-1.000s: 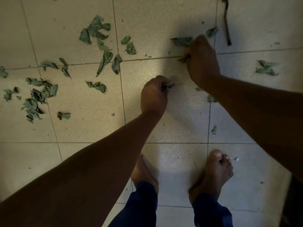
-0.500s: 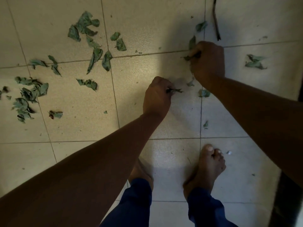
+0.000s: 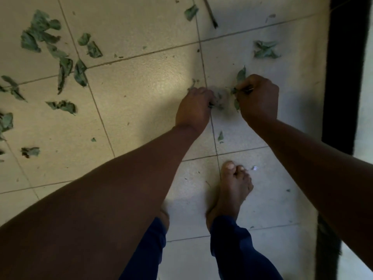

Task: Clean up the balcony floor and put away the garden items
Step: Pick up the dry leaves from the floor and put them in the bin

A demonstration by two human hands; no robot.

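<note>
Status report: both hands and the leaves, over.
Left hand and right hand gripping picked-up green leaves. Many dry green leaves scattered left. Nothing blocking.

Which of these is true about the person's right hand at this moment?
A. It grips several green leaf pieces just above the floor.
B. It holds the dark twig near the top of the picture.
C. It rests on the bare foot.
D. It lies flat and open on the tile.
A: the right hand is curled round leaf pieces that stick out of the fist, while the twig lies untouched on the tiled floor.
</note>
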